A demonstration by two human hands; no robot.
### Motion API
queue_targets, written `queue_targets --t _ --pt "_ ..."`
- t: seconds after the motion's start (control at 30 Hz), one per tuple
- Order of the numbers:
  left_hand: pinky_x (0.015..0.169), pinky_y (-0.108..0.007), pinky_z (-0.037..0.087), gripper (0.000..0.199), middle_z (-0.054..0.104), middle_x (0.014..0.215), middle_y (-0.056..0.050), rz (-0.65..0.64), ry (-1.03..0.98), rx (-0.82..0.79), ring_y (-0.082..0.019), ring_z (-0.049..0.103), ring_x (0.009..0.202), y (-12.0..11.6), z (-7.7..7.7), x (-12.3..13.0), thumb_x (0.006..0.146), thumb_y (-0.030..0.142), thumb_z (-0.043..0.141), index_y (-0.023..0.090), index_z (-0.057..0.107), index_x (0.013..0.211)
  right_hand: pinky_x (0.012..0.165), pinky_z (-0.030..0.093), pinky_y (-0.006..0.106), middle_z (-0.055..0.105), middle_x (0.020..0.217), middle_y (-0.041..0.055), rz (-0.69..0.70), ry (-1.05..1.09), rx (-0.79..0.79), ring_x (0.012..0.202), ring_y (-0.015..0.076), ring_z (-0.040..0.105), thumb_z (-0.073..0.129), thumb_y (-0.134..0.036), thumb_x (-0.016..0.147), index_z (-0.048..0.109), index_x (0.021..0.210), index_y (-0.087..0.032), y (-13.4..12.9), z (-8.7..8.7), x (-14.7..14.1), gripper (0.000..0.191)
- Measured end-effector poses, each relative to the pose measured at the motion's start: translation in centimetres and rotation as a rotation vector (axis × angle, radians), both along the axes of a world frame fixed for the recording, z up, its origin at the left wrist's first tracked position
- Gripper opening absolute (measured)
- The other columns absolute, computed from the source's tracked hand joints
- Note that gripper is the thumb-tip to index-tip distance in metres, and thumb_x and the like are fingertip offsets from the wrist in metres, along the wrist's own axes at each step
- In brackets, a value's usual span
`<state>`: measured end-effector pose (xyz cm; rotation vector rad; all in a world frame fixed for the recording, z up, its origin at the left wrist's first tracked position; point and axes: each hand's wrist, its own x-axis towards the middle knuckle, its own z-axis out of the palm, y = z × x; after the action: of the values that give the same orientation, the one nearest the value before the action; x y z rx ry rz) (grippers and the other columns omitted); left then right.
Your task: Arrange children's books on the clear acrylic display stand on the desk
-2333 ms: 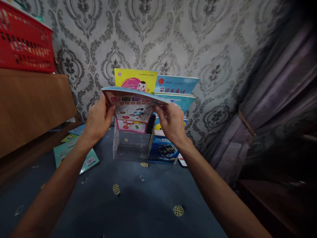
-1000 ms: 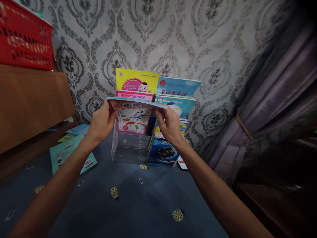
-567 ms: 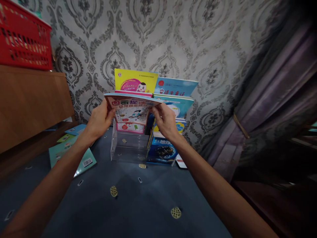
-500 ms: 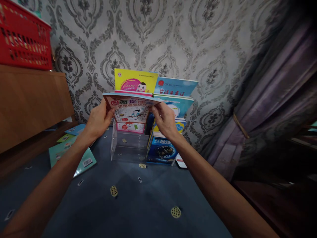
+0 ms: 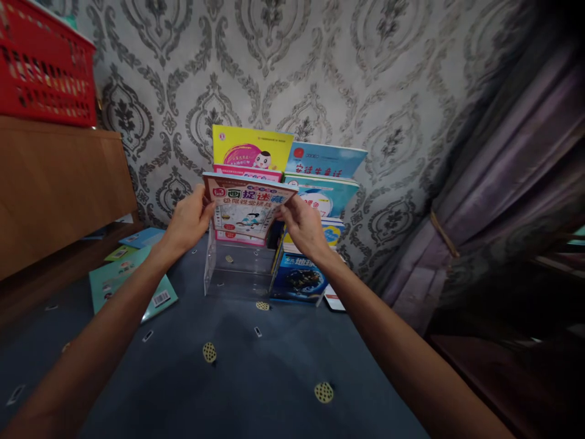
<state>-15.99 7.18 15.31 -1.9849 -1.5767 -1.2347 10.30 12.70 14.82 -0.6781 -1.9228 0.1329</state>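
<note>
A thin picture book [image 5: 249,210] with a brown-red border and Chinese title is held by its two sides. My left hand [image 5: 188,221] pinches its left edge, thumb on the front cover. At the right edge my right hand [image 5: 304,222] grips it the same way. The book leans back in front of a pink book [image 5: 244,174] and a yellow book [image 5: 253,146], over the left half of a clear acrylic rack [image 5: 237,277]. The right half of the rack bears a light blue book [image 5: 326,160], a teal book [image 5: 338,192] and a dark blue earth book [image 5: 299,280].
On the dark blue patterned cloth [image 5: 265,378], a green book [image 5: 132,280] and other books lie to the left. A wooden cabinet [image 5: 59,195] with a red basket [image 5: 46,73] stands at the far left. A purple curtain [image 5: 484,158] hangs at the right, before a patterned wall [image 5: 402,73].
The held book has tilted more upright, so its front cover shows more fully. Its left edge has shifted slightly to the right, with my left hand following. Both hands keep their grip.
</note>
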Motion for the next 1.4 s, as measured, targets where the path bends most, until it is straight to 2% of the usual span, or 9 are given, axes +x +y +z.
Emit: queue_targets --t 0.23,0.4,0.53,0.77,0.9,1.07,1.27,1.4 --pt "0.079 -0.038 0.053 0.014 0.071 0.091 -0.009 -0.007 0.000 -0.033 -0.027 0.069 0.088 1.4 0.4 0.4 0.091 0.031 0.044 0.021 0.049 0.100 0.080 0.056 0.042 0.073 0.090 0.0077 -0.101 -0.015 0.001 0.086 0.0258 0.068 0.048 -0.025 0.093 0.060 0.111 -0.021 0.4 0.3 0.0 0.022" --pt "0.081 -0.038 0.054 0.013 0.072 0.096 -0.010 0.003 -0.037 -0.157 -0.027 0.071 0.092 3.2 -0.1 0.3 0.092 0.024 0.044 0.020 0.050 0.104 0.078 0.056 0.039 0.073 0.089 0.0068 -0.123 -0.003 0.002 0.085 0.0243 0.070 0.045 -0.020 0.092 0.059 0.112 -0.021 0.2 1.0 -0.1 0.025" --pt "0.081 -0.038 0.054 0.014 0.073 0.099 -0.012 -0.012 -0.067 -0.221 -0.027 0.072 0.092 3.6 -0.5 0.2 0.095 0.025 0.042 0.019 0.049 0.107 0.077 0.056 0.039 0.073 0.093 0.0094 -0.134 -0.023 0.007 0.088 0.0253 0.071 0.042 -0.018 0.090 0.058 0.114 -0.019 0.0 1.1 -0.3 0.029" --pt "0.084 -0.041 0.051 0.021 0.072 0.104 -0.019 0.186 0.026 -0.252 -0.034 0.070 0.100 2.4 0.0 1.2 0.098 0.028 0.040 0.015 0.048 0.114 0.077 0.055 0.041 0.074 0.094 0.0105 -0.165 -0.004 0.018 0.087 0.0266 0.072 0.043 -0.019 0.088 0.054 0.126 -0.016 0.0 0.9 -0.4 0.039" --pt "0.086 -0.041 0.051 0.030 0.071 0.106 -0.022 0.228 0.009 -0.251 -0.035 0.070 0.102 2.2 -0.1 1.5 0.099 0.031 0.040 0.011 0.043 0.120 0.077 0.055 0.041 0.074 0.093 0.0103 -0.195 0.001 0.003 0.086 0.0269 0.072 0.044 -0.020 0.089 0.053 0.129 -0.016 0.1 0.9 -0.6 0.041" --pt "0.086 -0.042 0.051 0.029 0.071 0.106 -0.021 0.181 0.006 -0.248 -0.034 0.070 0.103 2.7 -0.4 1.0 0.099 0.031 0.040 0.012 0.044 0.120 0.075 0.055 0.037 0.075 0.094 0.0107 -0.231 -0.058 -0.033 0.085 0.0257 0.072 0.044 -0.018 0.088 0.059 0.122 -0.015 0.1 0.8 -0.9 0.037" --pt "0.086 -0.041 0.051 0.024 0.072 0.106 -0.018 0.126 0.038 -0.254 -0.032 0.070 0.103 3.5 -0.5 0.3 0.099 0.030 0.039 0.015 0.049 0.115 0.080 0.053 0.040 0.077 0.097 0.0144 -0.339 -0.185 -0.104 0.088 0.0298 0.073 0.046 -0.017 0.088 0.064 0.118 -0.012 -0.6 1.0 -1.2 0.035" --pt "0.088 -0.041 0.051 0.025 0.071 0.107 -0.018 0.131 0.024 -0.255 -0.031 0.069 0.104 3.9 -0.3 0.2 0.099 0.029 0.036 0.015 0.052 0.111 0.082 0.052 0.038 0.078 0.098 0.0132 -0.324 -0.215 -0.118 0.091 0.0294 0.073 0.047 -0.016 0.088 0.064 0.119 -0.013 -0.6 1.2 -1.4 0.036"
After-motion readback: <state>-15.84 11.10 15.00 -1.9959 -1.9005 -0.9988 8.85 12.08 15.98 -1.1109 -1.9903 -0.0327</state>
